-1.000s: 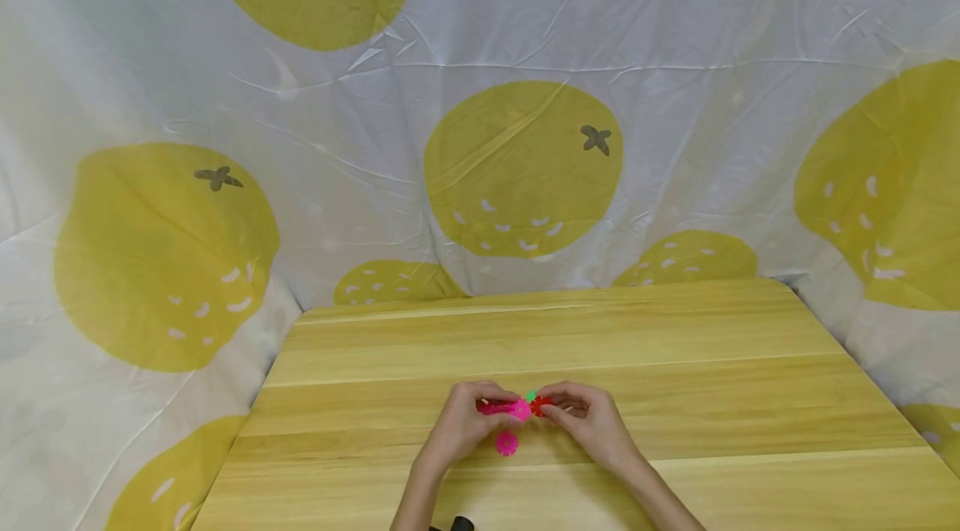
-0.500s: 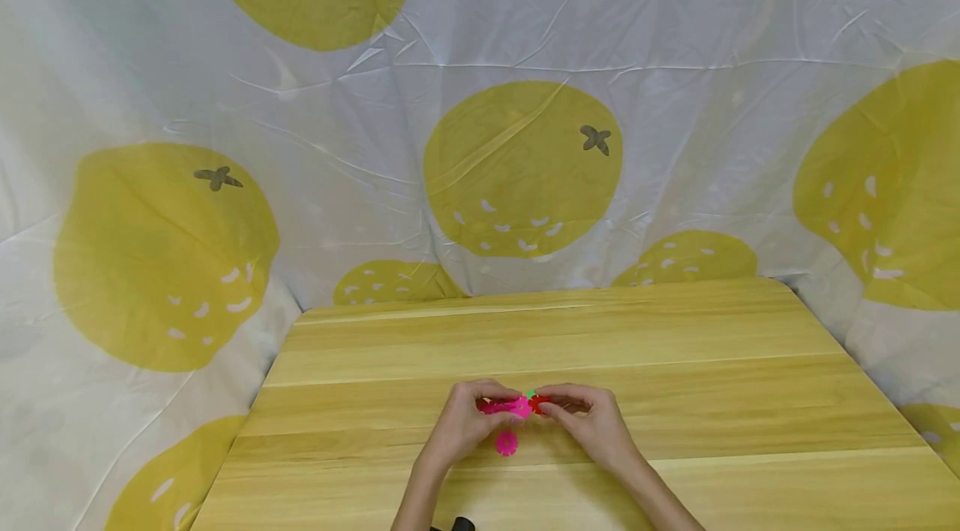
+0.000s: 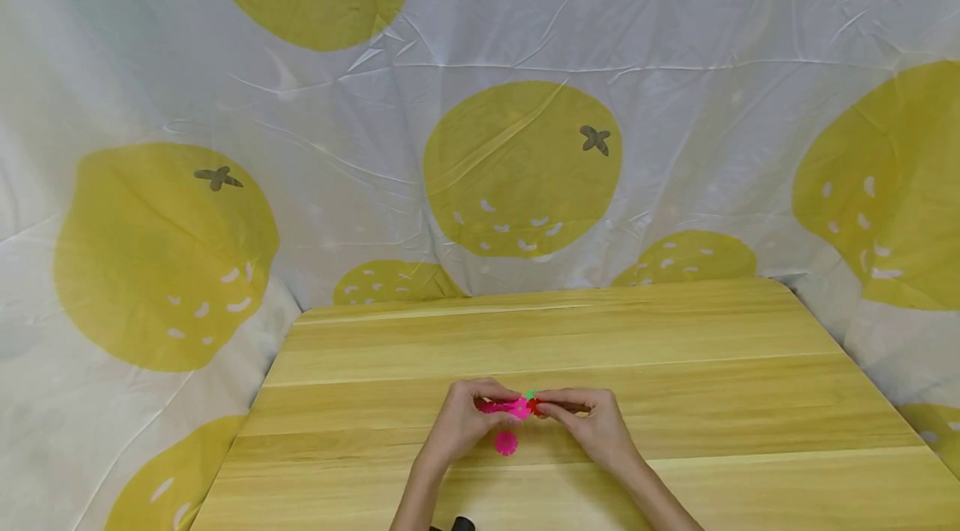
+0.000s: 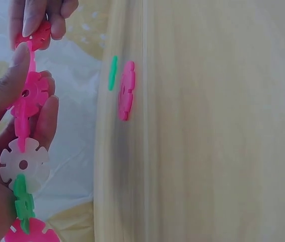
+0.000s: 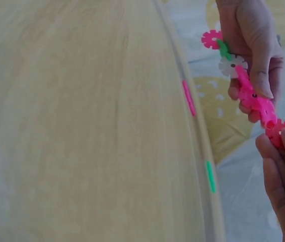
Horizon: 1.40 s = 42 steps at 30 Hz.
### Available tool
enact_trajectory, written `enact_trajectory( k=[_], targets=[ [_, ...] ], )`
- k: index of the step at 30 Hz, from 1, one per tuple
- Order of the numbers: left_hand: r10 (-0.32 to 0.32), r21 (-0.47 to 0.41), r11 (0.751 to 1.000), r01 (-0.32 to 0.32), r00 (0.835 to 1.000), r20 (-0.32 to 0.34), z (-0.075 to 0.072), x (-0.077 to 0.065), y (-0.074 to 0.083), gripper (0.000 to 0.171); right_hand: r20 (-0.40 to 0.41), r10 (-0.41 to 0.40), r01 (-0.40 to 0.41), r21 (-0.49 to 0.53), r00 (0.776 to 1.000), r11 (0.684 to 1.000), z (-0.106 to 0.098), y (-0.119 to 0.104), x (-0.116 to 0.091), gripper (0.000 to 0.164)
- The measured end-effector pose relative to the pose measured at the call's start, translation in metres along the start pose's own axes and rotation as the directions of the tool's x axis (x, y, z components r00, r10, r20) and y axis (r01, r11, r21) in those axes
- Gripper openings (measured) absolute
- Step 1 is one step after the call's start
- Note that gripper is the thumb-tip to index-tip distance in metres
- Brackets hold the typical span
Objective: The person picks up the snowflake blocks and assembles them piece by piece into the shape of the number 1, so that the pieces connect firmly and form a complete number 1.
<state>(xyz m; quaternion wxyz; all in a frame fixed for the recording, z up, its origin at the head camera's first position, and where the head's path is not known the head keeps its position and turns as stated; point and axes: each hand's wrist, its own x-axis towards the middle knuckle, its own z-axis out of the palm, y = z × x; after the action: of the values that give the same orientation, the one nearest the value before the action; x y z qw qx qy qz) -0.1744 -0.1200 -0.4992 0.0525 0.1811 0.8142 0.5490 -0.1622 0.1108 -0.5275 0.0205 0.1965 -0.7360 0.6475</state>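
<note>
My left hand (image 3: 467, 418) grips a chain of interlocking notched plastic discs (image 4: 34, 93). Pink discs lie between thumb and fingers; beyond them come a white disc (image 4: 23, 176), a green disc (image 4: 24, 204) and another pink disc (image 4: 31, 233). My right hand (image 3: 596, 423) pinches a red disc (image 5: 276, 135) between thumb and fingers. In both wrist views that red disc meets the chain's end; how deep its slot sits is hidden by the fingertips. A loose pink disc (image 3: 506, 443) and a loose green disc (image 3: 531, 395) lie on the table near the hands.
The wooden table (image 3: 675, 331) spreads around both hands. Behind it hangs a white cloth (image 3: 675, 156) with yellow fruit prints. A black object (image 3: 462, 523) shows at the bottom edge of the head view.
My right hand has moved slightly left, bringing the red disc against the pink end of the chain. The left hand and the loose discs stay nearly still.
</note>
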Motion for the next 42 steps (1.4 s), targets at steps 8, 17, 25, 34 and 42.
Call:
enact_trajectory(
  k=[8, 17, 25, 34, 42],
  targets=[
    [0.000, -0.053, 0.999, 0.001, 1.000, 0.017, 0.0034, 0.0004, 0.0014, 0.021, 0.010, -0.003, 0.003, 0.032, 1.000, 0.999, -0.0003, -0.0005, -0.0001, 0.017],
    [-0.014, -0.075, 0.997, 0.015, 1.000, 0.019, 0.0053, 0.0003, 0.0028, 0.022, 0.013, 0.053, -0.053, 0.049, 0.999, 0.997, -0.0009, -0.0004, -0.0005, 0.017],
    [-0.011, -0.075, 0.997, 0.013, 0.999, 0.031, 0.0061, 0.0004, 0.0027, 0.022, 0.024, 0.060, -0.061, 0.036, 0.998, 0.997, -0.0028, -0.0022, -0.0002, 0.017],
    [-0.025, -0.034, 0.999, 0.027, 0.998, 0.056, 0.0020, 0.0000, 0.0017, 0.023, 0.066, 0.047, -0.049, 0.033, 0.997, 0.998, -0.0022, -0.0018, 0.0001, 0.020],
    [-0.032, -0.005, 0.999, 0.033, 0.997, 0.070, -0.0016, -0.0009, 0.0009, 0.023, 0.060, 0.085, -0.083, -0.047, 0.995, 0.996, -0.0006, -0.0051, -0.0003, 0.028]
  ],
)
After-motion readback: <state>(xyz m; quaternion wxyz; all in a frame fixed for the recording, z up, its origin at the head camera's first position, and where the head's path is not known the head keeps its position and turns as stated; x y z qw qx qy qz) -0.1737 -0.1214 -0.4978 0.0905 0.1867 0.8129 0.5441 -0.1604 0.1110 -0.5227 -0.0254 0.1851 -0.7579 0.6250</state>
